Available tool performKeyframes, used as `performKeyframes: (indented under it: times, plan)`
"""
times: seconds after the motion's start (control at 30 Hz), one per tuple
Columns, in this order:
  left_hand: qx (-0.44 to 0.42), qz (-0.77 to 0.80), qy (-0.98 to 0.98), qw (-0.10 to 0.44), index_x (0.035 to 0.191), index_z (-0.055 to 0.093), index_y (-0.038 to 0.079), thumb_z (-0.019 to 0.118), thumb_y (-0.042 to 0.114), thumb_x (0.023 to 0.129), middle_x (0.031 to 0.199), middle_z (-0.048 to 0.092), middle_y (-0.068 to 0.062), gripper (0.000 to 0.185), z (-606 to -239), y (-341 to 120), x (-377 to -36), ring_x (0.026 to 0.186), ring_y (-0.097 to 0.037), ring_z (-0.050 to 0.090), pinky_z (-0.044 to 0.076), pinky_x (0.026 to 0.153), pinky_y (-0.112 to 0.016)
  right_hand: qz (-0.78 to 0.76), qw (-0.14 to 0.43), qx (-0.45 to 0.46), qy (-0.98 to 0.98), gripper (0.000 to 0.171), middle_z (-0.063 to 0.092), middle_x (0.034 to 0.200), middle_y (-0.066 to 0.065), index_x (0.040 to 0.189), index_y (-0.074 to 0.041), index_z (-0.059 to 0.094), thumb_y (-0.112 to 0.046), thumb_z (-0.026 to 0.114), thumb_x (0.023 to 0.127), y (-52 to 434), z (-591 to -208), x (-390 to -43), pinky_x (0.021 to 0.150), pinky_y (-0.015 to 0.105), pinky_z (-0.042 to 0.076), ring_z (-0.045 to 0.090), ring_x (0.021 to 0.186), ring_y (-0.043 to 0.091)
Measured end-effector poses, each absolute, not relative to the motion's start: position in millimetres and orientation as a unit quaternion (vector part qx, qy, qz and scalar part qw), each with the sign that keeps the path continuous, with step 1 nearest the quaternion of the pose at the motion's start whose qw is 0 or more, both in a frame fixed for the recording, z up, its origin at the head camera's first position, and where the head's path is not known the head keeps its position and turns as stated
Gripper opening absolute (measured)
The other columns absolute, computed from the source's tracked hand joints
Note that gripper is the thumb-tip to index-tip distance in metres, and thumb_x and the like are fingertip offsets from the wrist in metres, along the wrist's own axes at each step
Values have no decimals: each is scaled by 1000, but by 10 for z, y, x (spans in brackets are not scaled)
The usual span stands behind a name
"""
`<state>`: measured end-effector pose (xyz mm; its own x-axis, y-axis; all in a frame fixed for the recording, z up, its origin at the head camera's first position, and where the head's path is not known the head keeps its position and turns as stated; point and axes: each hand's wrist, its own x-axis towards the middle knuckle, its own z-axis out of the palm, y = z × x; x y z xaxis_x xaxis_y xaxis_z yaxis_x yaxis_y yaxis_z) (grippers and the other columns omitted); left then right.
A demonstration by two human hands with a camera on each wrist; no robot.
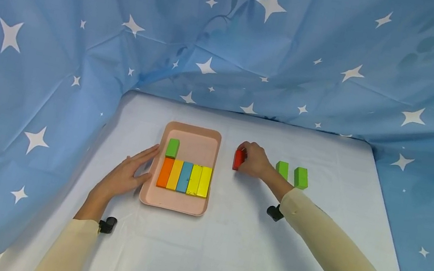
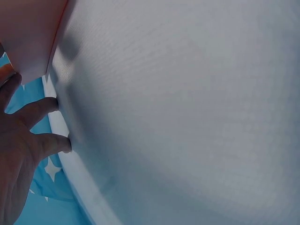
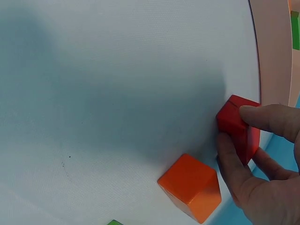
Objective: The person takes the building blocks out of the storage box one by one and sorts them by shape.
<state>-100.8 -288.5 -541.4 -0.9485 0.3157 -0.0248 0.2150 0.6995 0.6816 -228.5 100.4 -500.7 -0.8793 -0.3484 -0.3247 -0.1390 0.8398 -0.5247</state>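
Note:
My right hand [image 1: 254, 160] pinches a red block [image 3: 229, 117] between thumb and fingers, just right of the pink tray [image 1: 181, 203]. Whether the block touches the table, I cannot tell. Beside that hand, an orange block [image 3: 190, 180] stands in the right wrist view; in the head view the hand hides it. My left hand [image 1: 124, 176] rests at the tray's left side, fingers spread and fairly straight, the fingertips at its rim. Inside the tray, an orange block [image 1: 165, 172], an amber block [image 1: 174, 174], a blue block [image 1: 184, 177] and two yellow blocks [image 1: 199, 181] form a row. A green block [image 1: 172, 148] lies above the orange one.
Two more green blocks, a nearer one [image 1: 282, 169] and a farther one [image 1: 301, 178], stand on the white table [image 1: 231, 254] right of my right hand. A blue star-patterned cloth [image 1: 234, 37] hangs behind the table and along its sides.

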Motion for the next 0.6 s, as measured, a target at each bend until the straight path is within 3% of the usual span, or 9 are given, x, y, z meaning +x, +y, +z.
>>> performKeyframes:
  times: [0.23,0.4,0.6]
  plan:
    - [147,360,919,65,164,33,13,67,26,101,174,24,-2,73,-5398,-2892,-1015,157,-40,29,10,113,-87,-247,212,-123,938,68,58,129,20,140,-2,54,-3,82,78,981,-4995,-2286,99,45,57,56,114,32]
    - [143,362,919,66,164,34,12,67,26,101,174,25,-3,73,-5403,-2900,-1008,157,-41,29,10,113,-87,-257,183,-122,941,73,50,142,22,143,-7,54,-6,84,77,925,-4938,-2264,99,47,57,53,121,35]
    - [140,367,917,71,164,33,13,67,26,101,174,24,-4,73,-5399,-2885,-1002,157,-40,28,9,114,-86,-328,105,-139,928,55,50,143,20,136,-8,61,-6,77,83,758,-4811,-2233,101,51,55,54,125,39]
